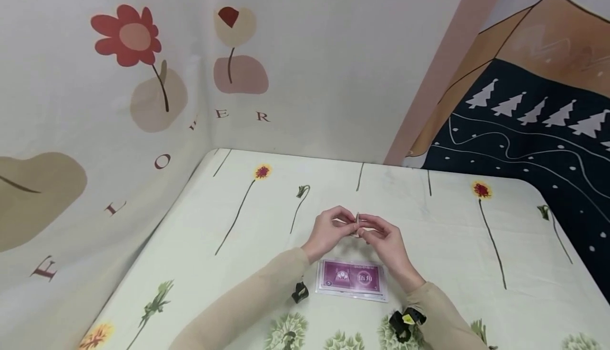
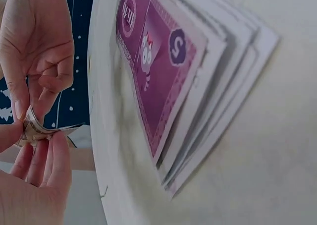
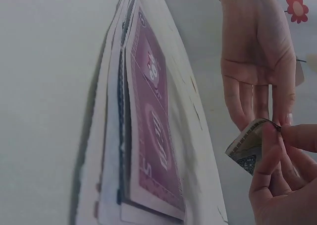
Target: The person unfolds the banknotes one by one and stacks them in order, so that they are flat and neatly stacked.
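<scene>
Over the middle of the table, my left hand [image 1: 330, 232] and right hand [image 1: 388, 241] meet at one small paper banknote. The banknote [image 2: 37, 130] is beige and grey with a printed border. It looks bent or folded in the left wrist view, and fingers hide much of it. Thumb and fingers of each hand pinch it, fingertips nearly touching. Beneath the hands lies a stack of play banknotes [image 1: 351, 280]. Its top note is purple, with a cartoon figure and a number 5. The stack's layered edges show in the right wrist view.
A white tablecloth [image 1: 229, 286] printed with flowers covers the table. Patterned cloth walls [image 1: 314, 101] stand behind and to the left. A dark blue cloth [image 1: 514, 143] with white trees hangs at the right. Black straps [image 1: 300, 293] hang by the wrists.
</scene>
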The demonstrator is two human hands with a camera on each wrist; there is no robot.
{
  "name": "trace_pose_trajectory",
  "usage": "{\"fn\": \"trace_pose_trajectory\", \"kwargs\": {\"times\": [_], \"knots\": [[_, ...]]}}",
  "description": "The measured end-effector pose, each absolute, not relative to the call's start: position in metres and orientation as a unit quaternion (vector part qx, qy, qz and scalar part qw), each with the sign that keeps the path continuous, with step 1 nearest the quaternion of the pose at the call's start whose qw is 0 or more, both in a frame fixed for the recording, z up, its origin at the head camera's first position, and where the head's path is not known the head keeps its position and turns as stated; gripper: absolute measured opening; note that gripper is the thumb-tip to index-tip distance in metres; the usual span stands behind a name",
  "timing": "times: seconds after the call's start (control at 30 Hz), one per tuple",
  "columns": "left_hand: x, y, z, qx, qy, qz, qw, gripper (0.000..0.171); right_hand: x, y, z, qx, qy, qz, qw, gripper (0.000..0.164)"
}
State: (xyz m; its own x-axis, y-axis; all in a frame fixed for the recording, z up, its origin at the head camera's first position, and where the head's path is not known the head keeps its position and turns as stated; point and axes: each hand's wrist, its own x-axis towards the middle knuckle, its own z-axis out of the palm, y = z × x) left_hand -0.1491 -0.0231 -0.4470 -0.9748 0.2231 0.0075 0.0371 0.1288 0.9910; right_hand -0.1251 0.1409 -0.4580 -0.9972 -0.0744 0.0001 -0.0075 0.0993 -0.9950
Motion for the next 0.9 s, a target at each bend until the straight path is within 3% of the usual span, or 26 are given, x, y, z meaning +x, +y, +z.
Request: {"fn": "trace_pose_trajectory", "kwargs": {"times": [0.27, 0.43, 0.6, 0.9], "knots": [[-0.13, -0.028, -0.419, 0.082, 0.7, 0.702, 0.097, 0.028, -0.119, 0.141, -0.456, -0.022, 0.747, -0.665, 0.015, 0.056], [-0.139, -0.029, -0.444, 0.084, 0.675, 0.725, 0.103, 0.034, -0.116, 0.145, -0.456, -0.032, 0.752, -0.659, -0.005, 0.044], [-0.142, -0.032, -0.46, 0.086, 0.681, 0.722, 0.091, 0.028, -0.115, 0.15, -0.457, -0.04, 0.761, -0.648, -0.013, 0.03], [-0.131, -0.042, -0.454, 0.093, 0.728, 0.674, 0.086, 0.021, -0.113, 0.163, -0.459, -0.044, 0.773, -0.633, 0.023, 0.031]]}}
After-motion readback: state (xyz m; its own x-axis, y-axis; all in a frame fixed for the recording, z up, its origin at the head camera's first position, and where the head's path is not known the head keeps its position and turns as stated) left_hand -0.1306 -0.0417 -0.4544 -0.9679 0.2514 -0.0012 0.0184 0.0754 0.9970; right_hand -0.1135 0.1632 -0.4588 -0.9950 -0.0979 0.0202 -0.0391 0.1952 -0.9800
